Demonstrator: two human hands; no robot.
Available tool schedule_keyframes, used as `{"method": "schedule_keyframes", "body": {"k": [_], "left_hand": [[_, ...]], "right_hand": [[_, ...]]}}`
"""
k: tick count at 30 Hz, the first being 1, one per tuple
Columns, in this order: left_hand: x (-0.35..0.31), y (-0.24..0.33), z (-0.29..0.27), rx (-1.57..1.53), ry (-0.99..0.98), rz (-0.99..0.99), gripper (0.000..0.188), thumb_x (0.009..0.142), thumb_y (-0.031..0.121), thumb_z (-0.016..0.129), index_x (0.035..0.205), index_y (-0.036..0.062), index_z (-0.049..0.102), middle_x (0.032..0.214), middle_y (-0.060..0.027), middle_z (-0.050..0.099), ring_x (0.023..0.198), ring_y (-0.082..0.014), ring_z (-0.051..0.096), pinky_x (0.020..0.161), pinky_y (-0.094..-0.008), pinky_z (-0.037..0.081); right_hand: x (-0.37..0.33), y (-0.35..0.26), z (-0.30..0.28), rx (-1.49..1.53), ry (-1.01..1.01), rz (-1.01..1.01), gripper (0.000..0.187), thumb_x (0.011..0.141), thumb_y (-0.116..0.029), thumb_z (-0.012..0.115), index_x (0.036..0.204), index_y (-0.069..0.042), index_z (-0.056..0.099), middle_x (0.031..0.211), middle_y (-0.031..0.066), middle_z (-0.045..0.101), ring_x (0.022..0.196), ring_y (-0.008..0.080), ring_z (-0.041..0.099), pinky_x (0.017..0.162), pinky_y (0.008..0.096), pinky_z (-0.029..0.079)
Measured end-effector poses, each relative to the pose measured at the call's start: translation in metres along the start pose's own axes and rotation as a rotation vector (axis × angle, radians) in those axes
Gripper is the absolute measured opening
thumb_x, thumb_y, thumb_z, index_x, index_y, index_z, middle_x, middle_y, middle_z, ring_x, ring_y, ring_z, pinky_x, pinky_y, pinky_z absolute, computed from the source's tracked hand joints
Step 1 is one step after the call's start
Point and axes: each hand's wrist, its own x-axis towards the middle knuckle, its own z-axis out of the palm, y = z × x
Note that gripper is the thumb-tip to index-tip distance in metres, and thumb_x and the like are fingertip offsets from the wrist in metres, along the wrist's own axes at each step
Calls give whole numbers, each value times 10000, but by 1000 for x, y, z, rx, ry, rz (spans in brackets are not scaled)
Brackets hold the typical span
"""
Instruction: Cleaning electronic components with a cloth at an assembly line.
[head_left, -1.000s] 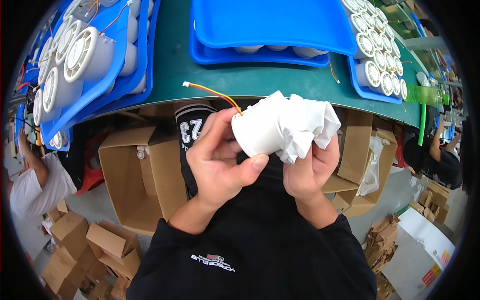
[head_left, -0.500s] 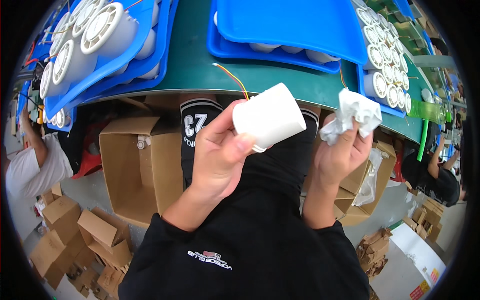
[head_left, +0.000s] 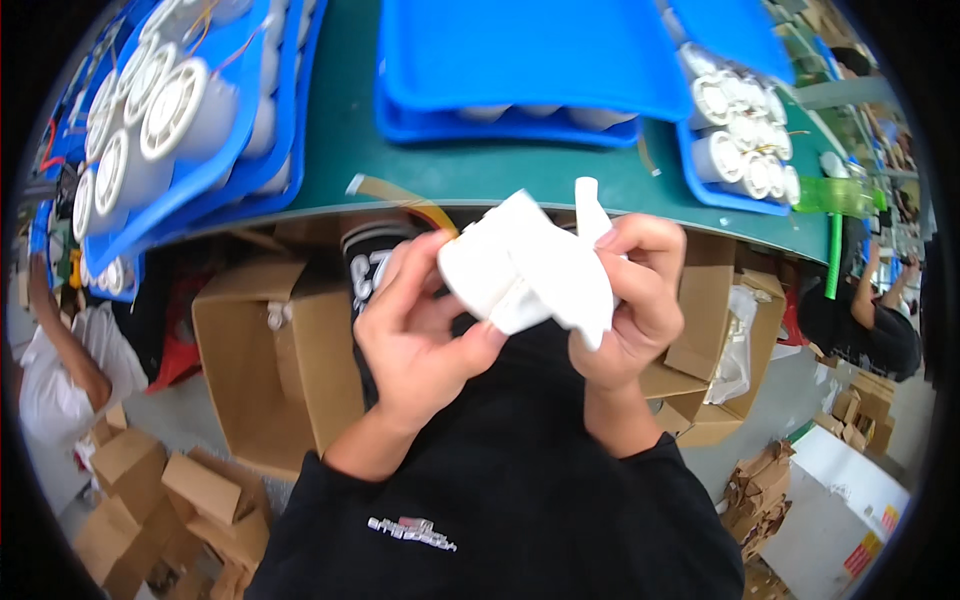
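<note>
Between the fingers and thumb of my left hand (head_left: 415, 325) is a white plastic cylindrical housing (head_left: 478, 262), tilted over my lap. Thin coloured wires (head_left: 415, 203) trail from its upper left side toward the table edge. My right hand (head_left: 640, 300) pinches a crumpled white wiping cloth (head_left: 575, 275), pressed against the right part of the housing and covering it there. Both hands are closed and slightly blurred by motion.
Blue trays (head_left: 215, 190) of similar white housings (head_left: 180, 105) stand at the left of the green table (head_left: 345, 160). A blue tray stack (head_left: 530, 60) is ahead, another tray (head_left: 740, 203) at right. Cardboard boxes (head_left: 245, 375) sit below; people (head_left: 65, 330) work at both sides.
My right hand has moved left and brought the cloth from beside the housing onto it. The housing has shifted slightly left and turned in my left hand. The whole view has shifted a little.
</note>
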Motion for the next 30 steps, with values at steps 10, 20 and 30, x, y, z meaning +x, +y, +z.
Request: {"method": "schedule_keyframes", "body": {"k": [10,20,30], "left_hand": [[-2,-8,-2,176,107,29,637,646,-73,768,1233,-69,521,1079,-78,523,987,-162,582,847,-280,485],[10,-3,17,-277,81,-171,588,803,166,709,1280,-69,456,1185,-115,574,1066,-212,591,908,-331,487],[11,6,18,-428,-21,-427,809,801,524,666,1374,36,370,1281,-132,542,1105,-278,589,926,-372,498]], "right_hand": [[0,-6,10,-144,-57,-148,421,527,76,698,925,-61,715,849,40,507,675,220,499,579,313,412],[-1,14,6,-261,141,-7,182,655,49,723,824,17,666,825,104,572,672,244,579,586,319,465],[-5,3,7,151,253,434,140,895,-43,611,951,75,661,961,101,605,816,144,582,667,247,444]]}}
